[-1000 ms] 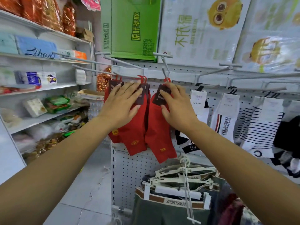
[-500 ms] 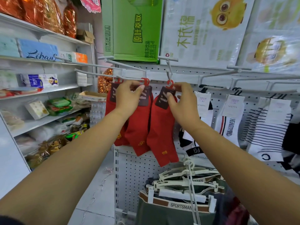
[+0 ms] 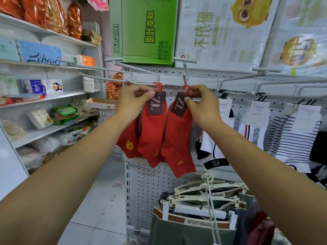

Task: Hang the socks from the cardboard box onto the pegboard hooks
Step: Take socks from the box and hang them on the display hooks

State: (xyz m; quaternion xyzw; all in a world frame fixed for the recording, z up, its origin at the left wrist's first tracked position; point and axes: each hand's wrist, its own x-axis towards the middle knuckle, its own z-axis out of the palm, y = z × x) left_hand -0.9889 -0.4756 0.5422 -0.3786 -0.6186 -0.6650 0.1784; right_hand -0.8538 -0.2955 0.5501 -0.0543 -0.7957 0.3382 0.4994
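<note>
Two soft red socks (image 3: 152, 135) hang at twelve o'clock against the perforated pegboard (image 3: 146, 188); left hand (image 3: 131, 101) pinches one's stiff card label (image 3: 156, 106), right hand (image 3: 203, 105) pinches the other's.

Soft, even indoor light, bright and slightly cool, with only faint shadows on the pegboard (image 3: 146, 183). The red socks (image 3: 177, 135) at centre are sharp, while the wide-angle lens bends the shelves (image 3: 53, 97) at the edges (the lower corners look soft). Pale glare washes the plastic-wrapped packs (image 3: 292, 32) top right.
</note>
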